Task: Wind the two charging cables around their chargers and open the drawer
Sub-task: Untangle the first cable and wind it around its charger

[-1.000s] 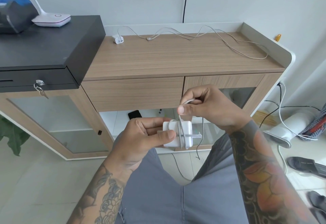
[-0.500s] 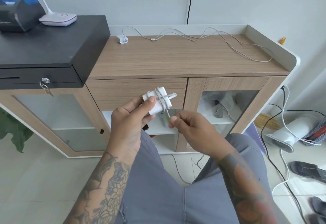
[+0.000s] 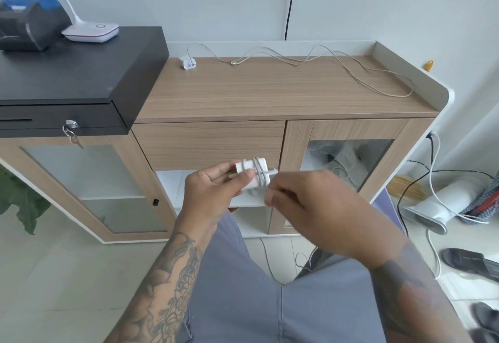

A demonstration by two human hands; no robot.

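My left hand grips a white charger in front of the cabinet, with its white cable wound round it in several turns. My right hand pinches the cable's free end just right of the charger's prongs. A second small white charger stands at the back left of the wooden cabinet top, its long cable lying loose across the top. The wooden drawer below the top is closed.
A black cash box with keys in its lock sits at the left, bearing a white lamp base and a printer. Glass cabinet doors flank an open shelf. Cables, a white appliance and sandals lie on the floor at right.
Both hands rose from lap level to in front of the drawer. The right hand has drawn the last of the cable close to the charger, and the hanging slack is gone.
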